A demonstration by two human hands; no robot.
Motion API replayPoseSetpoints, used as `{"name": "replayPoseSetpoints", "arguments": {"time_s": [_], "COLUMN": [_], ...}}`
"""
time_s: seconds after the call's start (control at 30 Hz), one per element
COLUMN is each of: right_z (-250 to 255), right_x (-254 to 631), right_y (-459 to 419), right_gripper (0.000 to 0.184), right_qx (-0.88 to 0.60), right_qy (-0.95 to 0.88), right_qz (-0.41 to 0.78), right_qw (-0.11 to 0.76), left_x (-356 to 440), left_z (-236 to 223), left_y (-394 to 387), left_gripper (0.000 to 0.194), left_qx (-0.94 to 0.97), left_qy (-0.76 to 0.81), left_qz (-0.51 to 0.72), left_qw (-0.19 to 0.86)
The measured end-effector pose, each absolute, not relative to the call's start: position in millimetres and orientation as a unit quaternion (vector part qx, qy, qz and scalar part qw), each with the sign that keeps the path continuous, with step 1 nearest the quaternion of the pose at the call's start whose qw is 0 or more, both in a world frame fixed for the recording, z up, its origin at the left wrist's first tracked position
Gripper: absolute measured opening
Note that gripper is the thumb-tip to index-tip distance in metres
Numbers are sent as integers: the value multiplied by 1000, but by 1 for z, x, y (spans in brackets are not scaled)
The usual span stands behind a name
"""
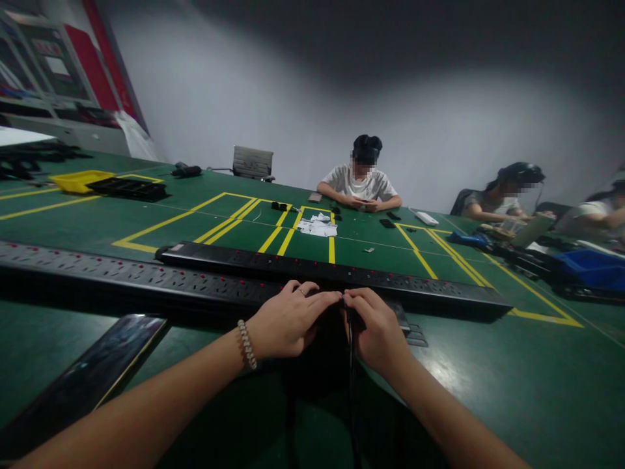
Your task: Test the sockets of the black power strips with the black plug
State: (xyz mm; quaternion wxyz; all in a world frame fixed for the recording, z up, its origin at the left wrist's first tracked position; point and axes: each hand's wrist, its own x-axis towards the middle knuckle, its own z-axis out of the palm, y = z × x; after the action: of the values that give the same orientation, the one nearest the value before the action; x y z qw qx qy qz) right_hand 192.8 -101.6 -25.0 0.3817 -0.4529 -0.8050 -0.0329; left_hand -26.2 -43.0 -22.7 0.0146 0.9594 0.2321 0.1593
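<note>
My right hand (pixel 378 326) is closed in a pinch on a black cable (pixel 351 391), which hangs down toward the lower edge of the view. Just to its left is my left hand (pixel 288 319), its fingers bent and its index fingertip meeting the right fingertips. Whatever the left fingers grip is hidden in dark shadow. Both hands are at the right end of the near long black power strip (pixel 195 281), which has red dots along its top. A second black power strip (pixel 420 284) lies behind it, passing just beyond my fingertips.
A dark phone-like slab (pixel 92 378) lies at lower left. On the green table (pixel 488 371) are white papers (pixel 318 226), a yellow tray (pixel 81 181), a black tray (pixel 129 189) and a blue bin (pixel 593 268). Several people sit across and to the right.
</note>
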Motion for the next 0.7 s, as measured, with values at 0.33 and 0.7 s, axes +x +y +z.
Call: {"name": "replayPoseSetpoints", "arguments": {"time_s": [0.33,0.7], "right_z": [-27,-27], "right_x": [195,194], "right_y": [-101,-103], "right_gripper": [23,27], "right_qx": [-445,-448], "right_qy": [-813,-813], "right_qz": [-54,-56], "right_qw": [373,367], "left_x": [-26,-24], "left_z": [-20,-20], "left_y": [-44,-43], "left_gripper": [75,77], "left_qx": [959,958], "left_qy": [236,242], "left_qz": [157,149], "left_qw": [25,30]}}
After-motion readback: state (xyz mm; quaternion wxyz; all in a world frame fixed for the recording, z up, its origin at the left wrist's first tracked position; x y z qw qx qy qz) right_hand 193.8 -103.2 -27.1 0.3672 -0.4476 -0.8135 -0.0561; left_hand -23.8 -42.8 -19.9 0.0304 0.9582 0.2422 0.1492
